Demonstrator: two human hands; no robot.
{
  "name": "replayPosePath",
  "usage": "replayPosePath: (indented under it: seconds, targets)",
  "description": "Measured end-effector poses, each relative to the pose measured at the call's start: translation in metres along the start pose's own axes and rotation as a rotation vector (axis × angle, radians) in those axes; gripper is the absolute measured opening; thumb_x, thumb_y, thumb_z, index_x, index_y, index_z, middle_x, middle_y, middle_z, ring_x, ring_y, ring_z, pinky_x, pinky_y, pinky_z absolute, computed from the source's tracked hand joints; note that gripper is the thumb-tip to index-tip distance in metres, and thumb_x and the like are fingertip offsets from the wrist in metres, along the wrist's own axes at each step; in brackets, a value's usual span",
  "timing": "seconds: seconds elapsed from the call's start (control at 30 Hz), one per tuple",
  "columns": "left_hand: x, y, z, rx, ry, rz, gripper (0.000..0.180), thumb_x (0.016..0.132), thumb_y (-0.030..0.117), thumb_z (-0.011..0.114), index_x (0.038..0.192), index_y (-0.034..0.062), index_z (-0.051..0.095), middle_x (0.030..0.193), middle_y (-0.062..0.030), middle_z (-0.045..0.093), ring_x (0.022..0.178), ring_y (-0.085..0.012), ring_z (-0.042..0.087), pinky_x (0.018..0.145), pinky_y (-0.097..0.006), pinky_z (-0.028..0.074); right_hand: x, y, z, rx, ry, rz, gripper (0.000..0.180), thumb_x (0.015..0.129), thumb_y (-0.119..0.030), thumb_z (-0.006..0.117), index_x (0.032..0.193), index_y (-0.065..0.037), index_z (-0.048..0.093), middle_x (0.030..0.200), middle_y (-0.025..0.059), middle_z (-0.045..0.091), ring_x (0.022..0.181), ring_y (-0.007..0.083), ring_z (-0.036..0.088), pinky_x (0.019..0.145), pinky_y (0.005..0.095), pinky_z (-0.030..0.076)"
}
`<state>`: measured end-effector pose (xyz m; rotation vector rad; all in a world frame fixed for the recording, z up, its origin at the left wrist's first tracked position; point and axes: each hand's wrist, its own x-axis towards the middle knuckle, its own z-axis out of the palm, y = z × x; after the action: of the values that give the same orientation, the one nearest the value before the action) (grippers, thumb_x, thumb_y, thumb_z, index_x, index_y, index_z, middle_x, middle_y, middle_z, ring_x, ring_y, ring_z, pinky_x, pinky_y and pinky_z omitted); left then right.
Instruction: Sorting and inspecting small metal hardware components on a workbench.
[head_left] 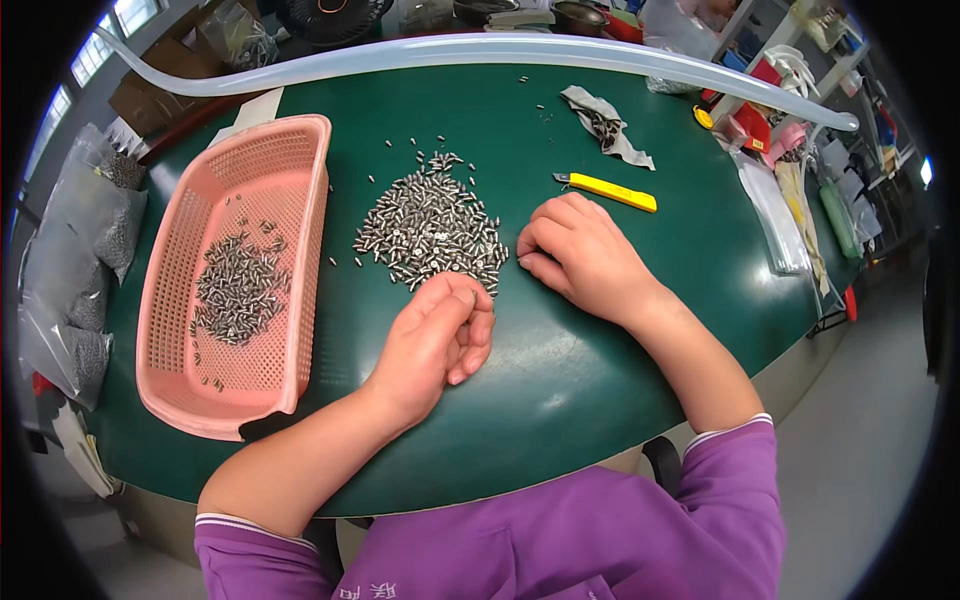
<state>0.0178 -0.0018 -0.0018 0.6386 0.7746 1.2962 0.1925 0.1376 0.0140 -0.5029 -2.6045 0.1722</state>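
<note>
A heap of small silver cylindrical metal parts [430,225] lies on the green tabletop in front of me. At its near edge is my left hand [440,335], thumb pressed to the index finger and the other fingers curled in. A tiny dark spot shows at that pinch, too small to name. My right hand [585,245] rests on the table just right of the heap, its fingers bent and drawn together; what they hold, if anything, is hidden. To the left, a pink perforated plastic basket [310,270] contains more of the same metal parts [240,290].
A yellow utility knife [612,192] lies beyond my right hand, with a crumpled pale wrapper [610,128] behind it. A translucent tube [440,52] spans the table's far side. Filled plastic bags [80,270] stand at the left; flat plastic bags [770,215] lie at the right edge.
</note>
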Motion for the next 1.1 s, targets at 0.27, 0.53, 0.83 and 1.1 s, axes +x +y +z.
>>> replayPosePath:
  seconds: [0.27, 0.53, 0.83, 1.1]
  targets:
    - [0.0, 0.002, -0.003, 0.156, -0.07, -0.11, 0.017, 0.101, 0.019, 0.038, 0.105, 0.0053, 0.047, 0.081, -0.0044, 0.055, 0.06, -0.0085, 0.051, 0.048, -0.021, 0.039, 0.001, -0.04, -0.016, 0.253, 0.042, -0.075, 0.02, 0.071, -0.009, 0.074, 0.085, -0.01, 0.061, 0.091, 0.003, 0.059, 0.09, 0.0263, 0.057, 0.079, 0.038, 0.047]
    - [0.0, 0.002, 0.0, 0.246, -0.066, -0.096, 0.016, 0.101, 0.018, 0.039, 0.106, 0.005, 0.047, 0.083, -0.0034, 0.055, 0.062, -0.0066, 0.05, 0.05, -0.019, 0.039, -0.003, -0.041, -0.01, 0.225, 0.015, -0.087, 0.016, 0.076, -0.012, 0.07, 0.09, -0.01, 0.063, 0.094, 0.004, 0.059, 0.091, 0.0258, 0.058, 0.077, 0.0375, 0.048]
    - [0.0, 0.001, -0.006, 0.165, -0.101, -0.085, 0.018, 0.101, 0.02, 0.039, 0.103, 0.0054, 0.049, 0.081, -0.0025, 0.055, 0.058, -0.0053, 0.048, 0.048, -0.018, 0.036, -0.004, -0.016, 0.004, 0.102, 0.064, 0.063, 0.027, 0.079, -0.002, 0.066, 0.106, -0.007, 0.065, 0.097, 0.0075, 0.061, 0.093, 0.0267, 0.058, 0.08, 0.0363, 0.048]
    - [0.001, 0.002, -0.006, 0.052, -0.089, -0.105, 0.022, 0.101, 0.023, 0.036, 0.102, 0.0051, 0.05, 0.08, -0.0042, 0.055, 0.057, -0.0073, 0.049, 0.047, -0.02, 0.037, -0.006, -0.012, 0.006, 0.093, 0.033, 0.077, 0.017, 0.074, -0.005, 0.069, 0.091, -0.007, 0.066, 0.095, 0.0069, 0.061, 0.09, 0.027, 0.057, 0.077, 0.0373, 0.049]
